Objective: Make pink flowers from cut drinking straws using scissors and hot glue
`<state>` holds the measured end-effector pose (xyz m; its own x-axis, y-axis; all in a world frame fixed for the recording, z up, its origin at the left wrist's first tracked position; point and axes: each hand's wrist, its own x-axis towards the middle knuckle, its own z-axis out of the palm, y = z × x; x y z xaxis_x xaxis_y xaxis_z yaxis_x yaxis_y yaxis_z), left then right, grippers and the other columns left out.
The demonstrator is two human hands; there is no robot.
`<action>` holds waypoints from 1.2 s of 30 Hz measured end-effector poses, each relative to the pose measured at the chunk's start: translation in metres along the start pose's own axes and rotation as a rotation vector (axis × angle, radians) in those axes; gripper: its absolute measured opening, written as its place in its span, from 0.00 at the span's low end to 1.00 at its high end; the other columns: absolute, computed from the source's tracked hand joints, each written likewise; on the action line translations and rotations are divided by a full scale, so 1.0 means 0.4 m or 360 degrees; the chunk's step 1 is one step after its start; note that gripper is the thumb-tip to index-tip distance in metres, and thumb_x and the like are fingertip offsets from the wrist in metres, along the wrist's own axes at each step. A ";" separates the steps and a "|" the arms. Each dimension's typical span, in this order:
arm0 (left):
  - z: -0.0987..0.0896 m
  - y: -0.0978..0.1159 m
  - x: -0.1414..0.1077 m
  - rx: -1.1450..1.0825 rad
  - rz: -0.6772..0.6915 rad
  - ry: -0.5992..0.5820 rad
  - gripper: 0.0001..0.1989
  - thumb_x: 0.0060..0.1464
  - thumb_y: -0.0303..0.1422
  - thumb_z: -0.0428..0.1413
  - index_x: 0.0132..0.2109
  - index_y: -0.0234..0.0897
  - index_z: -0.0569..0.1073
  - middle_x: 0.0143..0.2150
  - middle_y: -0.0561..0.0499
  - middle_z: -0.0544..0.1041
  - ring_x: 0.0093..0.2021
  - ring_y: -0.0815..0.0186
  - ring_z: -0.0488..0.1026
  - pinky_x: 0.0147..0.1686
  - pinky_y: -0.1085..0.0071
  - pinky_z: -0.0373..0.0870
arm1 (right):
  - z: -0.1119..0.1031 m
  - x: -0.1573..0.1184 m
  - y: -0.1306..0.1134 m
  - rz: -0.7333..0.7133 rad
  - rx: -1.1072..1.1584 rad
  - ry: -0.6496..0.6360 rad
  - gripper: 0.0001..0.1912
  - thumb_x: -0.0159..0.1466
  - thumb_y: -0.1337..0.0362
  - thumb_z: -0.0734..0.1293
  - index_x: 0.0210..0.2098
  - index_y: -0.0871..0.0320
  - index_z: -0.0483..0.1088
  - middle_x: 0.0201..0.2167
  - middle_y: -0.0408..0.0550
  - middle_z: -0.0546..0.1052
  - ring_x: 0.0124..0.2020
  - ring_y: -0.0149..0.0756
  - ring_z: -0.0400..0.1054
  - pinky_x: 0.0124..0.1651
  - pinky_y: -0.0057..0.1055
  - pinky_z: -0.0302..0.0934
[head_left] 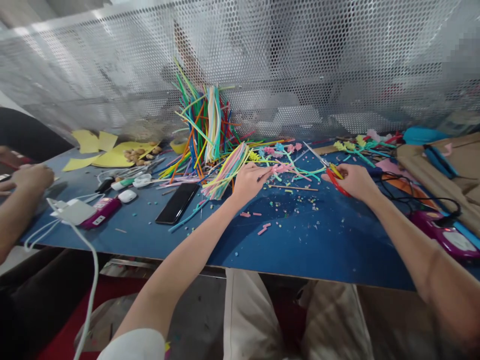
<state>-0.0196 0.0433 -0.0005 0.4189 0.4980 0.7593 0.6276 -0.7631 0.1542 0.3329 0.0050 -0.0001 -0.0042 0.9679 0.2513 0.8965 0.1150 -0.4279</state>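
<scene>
My left hand (252,181) is pinched on a small pink pipe-cleaner flower (282,169) above the middle of the table. My right hand (354,181) grips the red-and-yellow handles of a pair of scissors (335,181); the blades point up and to the left, parted slightly. Pipe-cleaner flowers with green stems (300,172) lie just behind and between the hands. Beside my left hand rests a bundle of pastel pipe cleaners (227,172). A thin wooden stick (294,188) and short pink cut pieces (264,229) lie in front.
A phone (177,203), a purple power bank (101,212) and white cables are on the left. A tall bunch of pipe cleaners (202,125) leans near the perforated metal panel (300,65). Cardboard (438,160) and another purple device (444,232) lie right. A co-worker's hand (32,179) is far left.
</scene>
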 end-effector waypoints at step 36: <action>0.001 0.028 -0.003 0.0028 -0.0059 -0.0052 0.14 0.66 0.42 0.55 0.49 0.44 0.82 0.40 0.49 0.84 0.40 0.62 0.75 0.42 0.64 0.68 | -0.017 -0.036 -0.056 -0.0391 0.0213 -0.0261 0.30 0.53 0.34 0.70 0.30 0.52 0.61 0.22 0.39 0.66 0.24 0.32 0.56 0.28 0.30 0.53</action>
<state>-0.0128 0.0344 0.0000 0.4162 0.5391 0.7322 0.6543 -0.7367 0.1705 0.3158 -0.0129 0.0118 -0.2943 0.9294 0.2226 0.7938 0.3674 -0.4846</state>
